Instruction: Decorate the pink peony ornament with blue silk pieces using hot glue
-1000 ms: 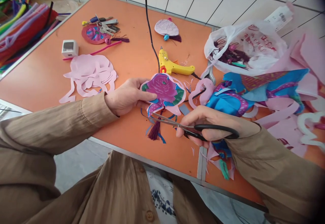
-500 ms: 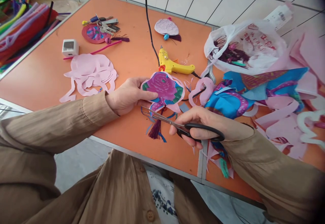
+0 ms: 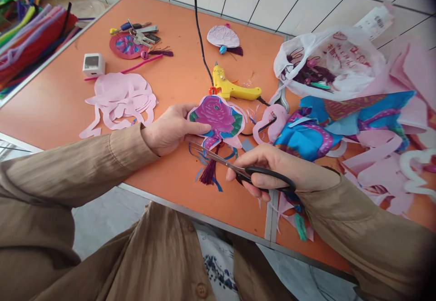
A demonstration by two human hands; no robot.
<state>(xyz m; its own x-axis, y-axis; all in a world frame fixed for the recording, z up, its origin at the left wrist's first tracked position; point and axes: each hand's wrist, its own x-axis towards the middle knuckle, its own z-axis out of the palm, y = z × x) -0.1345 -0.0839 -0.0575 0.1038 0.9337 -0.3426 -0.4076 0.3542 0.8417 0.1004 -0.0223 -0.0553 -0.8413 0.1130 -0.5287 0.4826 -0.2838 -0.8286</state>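
My left hand (image 3: 168,128) pinches the left edge of a flower cutout (image 3: 218,117), purple bloom with green leaves on pink backing, held just above the orange table (image 3: 61,105). A purple tassel (image 3: 208,173) hangs from the cutout's lower end. My right hand (image 3: 272,167) grips black-handled scissors (image 3: 235,167). Their blades point left and reach under the cutout's lower edge, close to my left thumb.
A yellow glue gun (image 3: 231,89) with black cord lies behind the cutout. Pink paper shapes (image 3: 121,98) lie left, a white cube (image 3: 93,63) and keys (image 3: 141,35) beyond. Blue and pink scraps (image 3: 340,123) and a plastic bag (image 3: 327,62) crowd the right. Pipe cleaners (image 3: 23,37) sit far left.
My right hand has slid the scissors leftward, bringing the blades under the cutout's lower edge. My left hand and the cutout have barely moved.
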